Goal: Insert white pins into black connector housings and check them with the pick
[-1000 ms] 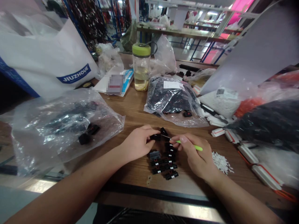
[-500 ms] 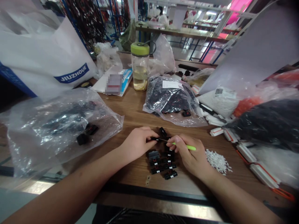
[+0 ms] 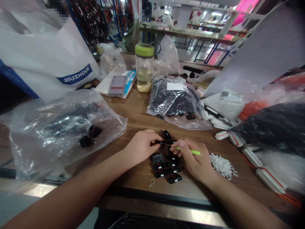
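Observation:
Between its thumb and fingers, my left hand (image 3: 143, 144) pinches a small black connector (image 3: 159, 142). My right hand (image 3: 194, 157) is closed on a thin metal-tipped tool with a bright green handle (image 3: 195, 152), its tip touching or very near the connector. Just below the hands lie several black connectors (image 3: 175, 179), some with white dots on them. One more black connector (image 3: 167, 135) sits above the hands. Right of my right hand is a pile of small white pieces (image 3: 222, 166).
A clear bag of black parts (image 3: 173, 98) lies beyond the hands, with a green-lidded bottle (image 3: 144, 68) behind it. Another clear bag (image 3: 64, 124) covers the left side. White strips with orange edges (image 3: 269, 179) and more bags line the right.
The whole view has shifted very slightly. Both hands keep the same grips, and the tool tip stays by the connector in my left hand.

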`<move>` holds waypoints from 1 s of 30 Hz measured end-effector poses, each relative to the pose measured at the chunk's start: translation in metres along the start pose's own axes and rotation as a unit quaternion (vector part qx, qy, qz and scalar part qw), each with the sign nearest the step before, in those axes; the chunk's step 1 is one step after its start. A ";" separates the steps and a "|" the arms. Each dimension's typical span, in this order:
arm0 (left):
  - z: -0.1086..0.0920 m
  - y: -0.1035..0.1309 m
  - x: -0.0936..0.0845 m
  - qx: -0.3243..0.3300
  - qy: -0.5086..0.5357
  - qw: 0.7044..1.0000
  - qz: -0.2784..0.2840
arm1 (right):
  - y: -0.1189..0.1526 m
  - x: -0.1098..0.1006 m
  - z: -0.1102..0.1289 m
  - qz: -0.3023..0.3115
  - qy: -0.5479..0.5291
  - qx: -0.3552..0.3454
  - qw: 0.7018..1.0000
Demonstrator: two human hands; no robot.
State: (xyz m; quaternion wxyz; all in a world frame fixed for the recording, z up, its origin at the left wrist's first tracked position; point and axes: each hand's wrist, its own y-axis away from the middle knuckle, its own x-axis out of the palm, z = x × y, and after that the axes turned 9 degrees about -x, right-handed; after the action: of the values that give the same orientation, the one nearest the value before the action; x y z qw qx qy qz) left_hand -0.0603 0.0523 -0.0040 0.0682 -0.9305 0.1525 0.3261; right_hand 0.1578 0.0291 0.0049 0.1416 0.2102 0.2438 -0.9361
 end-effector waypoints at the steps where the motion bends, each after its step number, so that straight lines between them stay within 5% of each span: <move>1: 0.000 0.000 0.000 0.002 0.000 1.000 -0.001 | 0.000 0.000 0.000 -0.001 -0.002 0.001 1.000; 20: -0.001 0.000 0.001 -0.001 -0.003 1.000 -0.003 | -0.005 0.001 0.009 0.025 -0.008 0.040 0.999; 25: -0.005 0.000 -0.007 -0.020 -0.038 0.999 -0.003 | -0.006 -0.002 0.006 -0.025 -0.041 0.057 0.997; 30: -0.016 0.007 -0.028 -0.037 -0.119 0.990 -0.071 | -0.007 -0.010 0.003 -0.099 -0.043 0.071 0.992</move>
State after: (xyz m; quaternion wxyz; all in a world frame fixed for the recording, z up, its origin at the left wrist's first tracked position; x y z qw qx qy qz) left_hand -0.0738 0.0490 0.0253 0.0742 -0.8954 0.0652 0.4342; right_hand 0.1632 0.0354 0.0144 0.0435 0.1545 0.1899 -0.9686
